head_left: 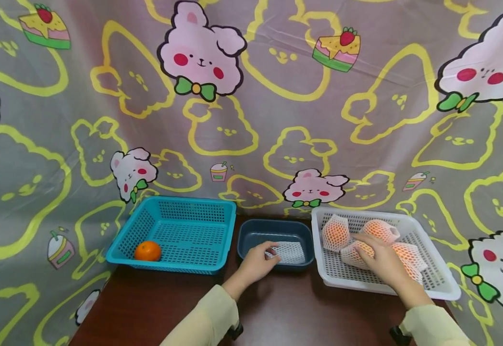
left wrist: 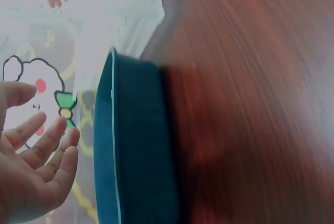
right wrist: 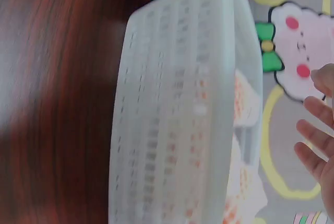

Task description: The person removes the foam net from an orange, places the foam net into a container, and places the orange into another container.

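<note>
My left hand (head_left: 257,263) hovers over the dark blue tub (head_left: 251,230), fingers loosely bent and holding nothing. Inside that tub lies an empty white foam net (head_left: 289,252). Above the white basket (head_left: 443,274) is my right hand (head_left: 378,254), its fingers spread over the oranges in foam nets (head_left: 335,234). In the right wrist view the right hand (right wrist: 319,130) appears above the basket rim with nothing between its fingers. The left wrist view shows the left hand (left wrist: 42,156) palm up beside the tub wall (left wrist: 141,140).
A teal basket (head_left: 190,230) stands at the left with one bare orange (head_left: 148,251) in its near left corner. All three containers stand in a row on a dark brown table (head_left: 277,312). Behind them hangs a printed cloth (head_left: 251,105).
</note>
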Motion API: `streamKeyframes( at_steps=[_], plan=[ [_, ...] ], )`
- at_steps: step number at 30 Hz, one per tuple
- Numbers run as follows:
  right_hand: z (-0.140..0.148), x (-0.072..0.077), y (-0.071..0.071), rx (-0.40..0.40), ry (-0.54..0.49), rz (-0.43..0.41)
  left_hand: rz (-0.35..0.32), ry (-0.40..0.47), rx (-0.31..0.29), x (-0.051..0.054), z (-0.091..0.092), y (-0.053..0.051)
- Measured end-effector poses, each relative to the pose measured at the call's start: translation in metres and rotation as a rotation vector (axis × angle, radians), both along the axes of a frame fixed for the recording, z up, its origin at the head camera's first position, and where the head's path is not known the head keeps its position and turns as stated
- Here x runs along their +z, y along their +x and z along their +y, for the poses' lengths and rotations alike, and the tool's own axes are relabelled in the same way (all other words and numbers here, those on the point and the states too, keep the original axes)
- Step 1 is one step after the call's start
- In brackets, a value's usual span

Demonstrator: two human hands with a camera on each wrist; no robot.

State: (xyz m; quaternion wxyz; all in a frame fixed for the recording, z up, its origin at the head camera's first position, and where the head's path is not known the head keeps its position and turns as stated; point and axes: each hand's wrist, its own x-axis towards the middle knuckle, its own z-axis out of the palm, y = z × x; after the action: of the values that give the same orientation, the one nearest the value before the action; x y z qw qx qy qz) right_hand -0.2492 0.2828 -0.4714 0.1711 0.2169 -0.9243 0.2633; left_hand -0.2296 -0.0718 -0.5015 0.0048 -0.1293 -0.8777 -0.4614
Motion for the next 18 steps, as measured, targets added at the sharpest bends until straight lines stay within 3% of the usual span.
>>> streamKeyframes(
  at_steps=[5,11,15,18],
  plan=[
    [0.020,-0.008,0.005,-0.053,0.012,-0.043,-0.109,0.138,-0.050,-0.005,0.023,0.000],
    [0.043,-0.022,0.004,-0.101,0.009,-0.005,-0.300,0.459,-0.027,-0.018,0.054,-0.001],
    [0.056,-0.030,0.003,-0.144,0.016,0.049,-0.346,0.582,0.004,-0.022,0.072,0.002],
    [0.066,-0.034,0.004,-0.182,0.025,-0.001,-0.334,0.573,0.010,-0.022,0.083,0.003]
  ],
)
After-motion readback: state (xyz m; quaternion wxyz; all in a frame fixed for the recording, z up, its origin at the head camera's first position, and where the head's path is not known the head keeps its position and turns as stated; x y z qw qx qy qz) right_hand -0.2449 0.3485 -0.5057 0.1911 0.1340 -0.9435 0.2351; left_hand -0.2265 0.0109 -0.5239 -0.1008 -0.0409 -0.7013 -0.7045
